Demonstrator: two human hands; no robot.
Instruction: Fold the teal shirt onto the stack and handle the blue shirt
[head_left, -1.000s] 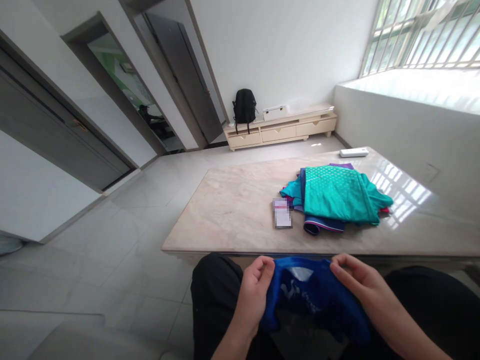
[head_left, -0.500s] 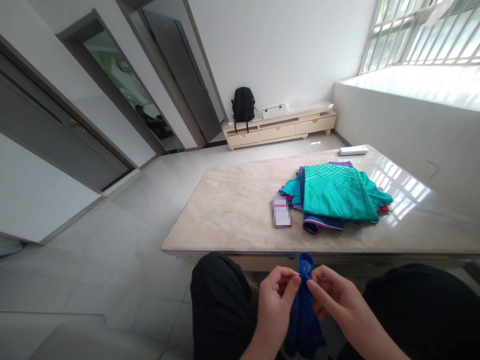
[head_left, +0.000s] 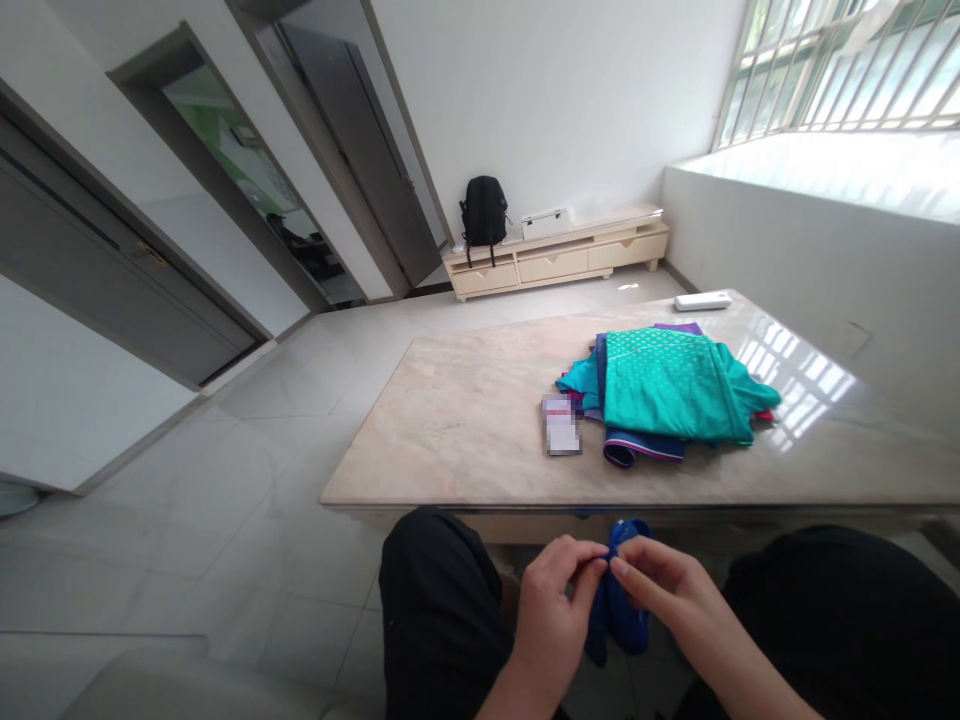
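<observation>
Between my knees, just in front of the table edge, hangs a blue piece of clothing (head_left: 629,622), bunched up so its exact kind cannot be made out. My left hand (head_left: 559,600) pinches it between thumb and forefinger. Close against those fingertips, my right hand (head_left: 664,585) pinches the same blue fabric, a loop of which sticks up above the fingers. On the table ahead lies a stack of folded clothes (head_left: 667,385), teal on top with navy, purple and red edges showing beneath.
A blurred flat rectangular item (head_left: 562,425) lies left of the stack on the marble-topped table (head_left: 450,420). A white oblong object (head_left: 703,301) rests at the far edge. Beyond are a low cabinet (head_left: 555,265) and a black backpack (head_left: 484,212). My knees flank my hands.
The upright blue loop has sunk and tipped to the right, and the hanging fabric is bunched higher. Both hands keep pinching it with fingertips close together.
</observation>
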